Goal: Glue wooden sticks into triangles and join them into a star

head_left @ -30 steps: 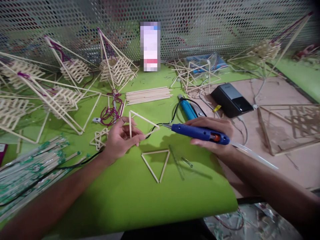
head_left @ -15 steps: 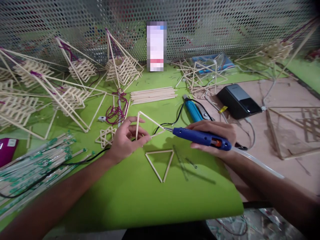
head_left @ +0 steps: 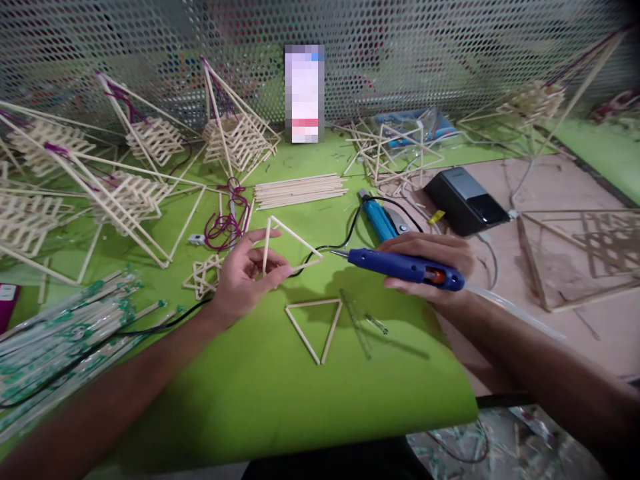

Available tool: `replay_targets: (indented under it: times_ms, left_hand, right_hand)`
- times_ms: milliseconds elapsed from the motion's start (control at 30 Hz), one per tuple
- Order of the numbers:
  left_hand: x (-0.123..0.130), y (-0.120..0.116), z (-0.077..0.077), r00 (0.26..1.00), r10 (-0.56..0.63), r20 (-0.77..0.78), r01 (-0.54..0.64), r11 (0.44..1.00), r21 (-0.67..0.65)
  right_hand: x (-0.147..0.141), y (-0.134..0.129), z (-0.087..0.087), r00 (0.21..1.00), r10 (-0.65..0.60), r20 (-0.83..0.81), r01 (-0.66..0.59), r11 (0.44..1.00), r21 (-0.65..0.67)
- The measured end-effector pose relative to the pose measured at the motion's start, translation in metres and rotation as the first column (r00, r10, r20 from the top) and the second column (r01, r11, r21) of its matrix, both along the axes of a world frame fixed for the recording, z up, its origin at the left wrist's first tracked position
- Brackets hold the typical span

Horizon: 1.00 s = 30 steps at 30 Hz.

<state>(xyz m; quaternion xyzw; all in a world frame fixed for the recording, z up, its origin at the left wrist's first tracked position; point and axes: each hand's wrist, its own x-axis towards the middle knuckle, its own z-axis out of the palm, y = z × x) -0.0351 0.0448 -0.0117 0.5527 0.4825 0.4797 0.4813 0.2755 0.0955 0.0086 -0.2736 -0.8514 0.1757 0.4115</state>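
Note:
My left hand pinches a triangle of thin wooden sticks by its lower left corner, raised above the green mat. My right hand is wrapped round a blue glue gun, its metal tip pointing left. A small gap lies between that tip and the right corner of the held triangle. From the back of the gun a clear glue stick runs to the right. Below the hands, a second stick triangle lies flat on the mat, its bottom corner nearest me.
Behind the hands lie loose sticks, purple string and a teal tool. Stick pyramids stand at the back left, wrapped sticks at the left. A black device and a stick frame are at the right.
The glue gun's tip has come away from the held triangle's right corner, leaving a gap. My left hand still holds the triangle. The whole view has shifted slightly.

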Motion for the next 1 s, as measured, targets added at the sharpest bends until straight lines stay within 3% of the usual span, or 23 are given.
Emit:
replay_targets:
  times_ms: [100,233,433,633,1000]
  left_hand:
    - [0.000,0.000,0.001,1.000,-0.023,0.012,0.022,1.000,0.014]
    - [-0.002,0.001,0.000,0.999,-0.043,0.020,0.043,0.999,0.013]
    - [-0.003,0.000,-0.001,0.999,-0.034,0.005,0.034,0.999,0.007]
    - [-0.002,0.001,0.000,0.999,-0.042,-0.006,0.041,0.999,-0.026]
    - [0.000,0.000,0.003,0.998,-0.035,-0.046,0.034,0.999,-0.017]
  right_hand:
    - [-0.001,0.000,0.001,0.999,0.043,0.019,-0.044,0.998,0.054]
    - [-0.002,0.000,0.003,0.995,0.046,0.089,-0.065,0.973,0.221]
    - [-0.001,-0.001,0.008,0.982,0.070,0.174,-0.141,0.889,0.436]
    - [-0.002,-0.007,0.017,0.980,-0.044,0.197,-0.052,0.888,0.458]
    - [-0.002,-0.001,0.005,0.983,0.026,0.181,-0.094,0.921,0.379]
